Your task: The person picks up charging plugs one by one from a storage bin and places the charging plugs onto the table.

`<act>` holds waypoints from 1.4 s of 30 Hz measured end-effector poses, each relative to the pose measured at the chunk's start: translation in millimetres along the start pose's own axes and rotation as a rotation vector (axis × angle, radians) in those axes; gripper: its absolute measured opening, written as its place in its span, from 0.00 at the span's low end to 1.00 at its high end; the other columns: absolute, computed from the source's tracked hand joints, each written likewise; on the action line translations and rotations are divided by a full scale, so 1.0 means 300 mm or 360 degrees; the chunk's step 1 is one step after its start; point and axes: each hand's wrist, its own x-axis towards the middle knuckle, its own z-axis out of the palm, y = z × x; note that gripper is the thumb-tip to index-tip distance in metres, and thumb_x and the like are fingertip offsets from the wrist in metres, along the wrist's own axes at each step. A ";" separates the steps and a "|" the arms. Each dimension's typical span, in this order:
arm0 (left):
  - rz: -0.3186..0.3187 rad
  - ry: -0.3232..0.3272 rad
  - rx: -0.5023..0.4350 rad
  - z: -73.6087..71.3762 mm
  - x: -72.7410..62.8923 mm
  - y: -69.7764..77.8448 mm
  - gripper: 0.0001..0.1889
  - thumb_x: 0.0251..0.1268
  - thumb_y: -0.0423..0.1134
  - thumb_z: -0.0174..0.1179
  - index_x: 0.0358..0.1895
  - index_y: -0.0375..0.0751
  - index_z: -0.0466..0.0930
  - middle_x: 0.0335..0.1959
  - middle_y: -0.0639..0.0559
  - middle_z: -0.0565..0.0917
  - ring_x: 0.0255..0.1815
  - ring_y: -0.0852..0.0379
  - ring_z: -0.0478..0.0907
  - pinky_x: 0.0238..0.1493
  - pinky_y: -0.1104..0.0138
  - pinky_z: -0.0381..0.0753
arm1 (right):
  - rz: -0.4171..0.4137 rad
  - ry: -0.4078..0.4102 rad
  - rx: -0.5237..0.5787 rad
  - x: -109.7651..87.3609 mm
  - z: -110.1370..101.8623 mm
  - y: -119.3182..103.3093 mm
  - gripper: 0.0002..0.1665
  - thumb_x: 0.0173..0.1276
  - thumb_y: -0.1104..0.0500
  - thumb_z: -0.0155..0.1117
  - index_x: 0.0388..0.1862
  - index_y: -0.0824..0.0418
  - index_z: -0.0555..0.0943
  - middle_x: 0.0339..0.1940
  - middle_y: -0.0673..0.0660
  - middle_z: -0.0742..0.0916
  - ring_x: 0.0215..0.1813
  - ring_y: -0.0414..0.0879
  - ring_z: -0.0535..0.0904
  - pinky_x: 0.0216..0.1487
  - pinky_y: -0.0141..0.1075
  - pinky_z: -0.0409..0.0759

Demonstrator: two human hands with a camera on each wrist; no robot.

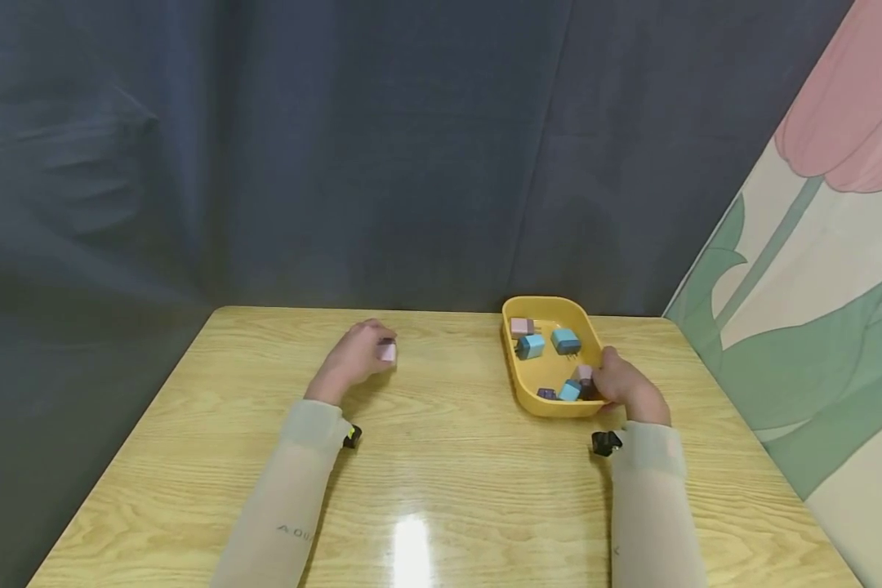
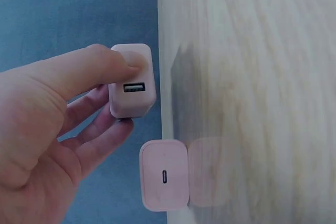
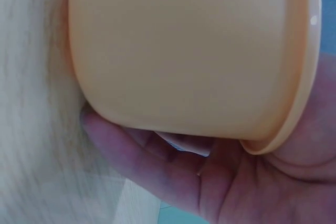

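My left hand pinches a pink plug-in USB charger between thumb and fingers, its USB-A port facing the left wrist camera. Beside it in the left wrist view, a second pink charger with a USB-C port stands on the table; the hand hides it in the head view. On the right, my right hand grips the yellow plastic basket by its right side near the front corner. Fingers run along the outside of its wall in the right wrist view; the thumb is hidden there.
Inside the basket lie several chargers, among them a blue one and a pink one. The wooden table ends at a dark curtain behind. A wall painted with a tulip borders the right side.
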 end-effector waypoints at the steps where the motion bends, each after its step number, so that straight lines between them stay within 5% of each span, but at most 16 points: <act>1: 0.0010 0.0002 0.0010 0.004 0.002 -0.001 0.28 0.68 0.37 0.77 0.69 0.36 0.84 0.67 0.40 0.84 0.68 0.40 0.83 0.71 0.49 0.85 | 0.0000 0.0001 -0.0002 0.000 0.000 0.000 0.25 0.88 0.59 0.41 0.72 0.77 0.58 0.50 0.71 0.77 0.45 0.57 0.82 0.42 0.43 0.91; 42: -0.0027 -0.0069 0.0027 0.040 0.001 0.002 0.26 0.72 0.36 0.73 0.70 0.36 0.83 0.67 0.39 0.85 0.69 0.38 0.82 0.70 0.49 0.86 | -0.0031 0.0026 -0.0059 -0.007 -0.003 -0.014 0.23 0.85 0.61 0.41 0.67 0.79 0.60 0.47 0.71 0.77 0.41 0.55 0.83 0.38 0.42 0.89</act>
